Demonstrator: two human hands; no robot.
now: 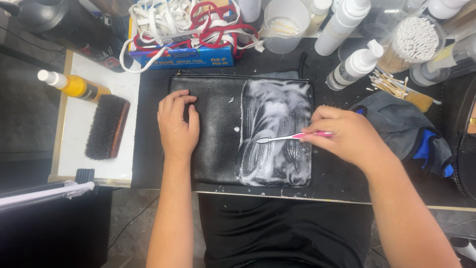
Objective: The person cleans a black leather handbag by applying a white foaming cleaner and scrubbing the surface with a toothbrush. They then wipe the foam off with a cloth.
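right hand (347, 136) scrubs foamy black pouch (213, 129) with toothbrush (290, 137), left hand (177, 124) steadies

Spray bottles (353, 67), cotton swabs (389, 82) crowd far edge — near edge open.

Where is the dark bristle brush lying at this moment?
In the head view, the dark bristle brush lies at the left on a white board, just below the yellow bottle, left of the black pouch.

On the dark counter (148, 164), the left hand (177, 124) presses flat on a black leather pouch (213, 129) while the right hand (347, 136) holds a pink toothbrush (292, 137) against its white foam (277, 109).
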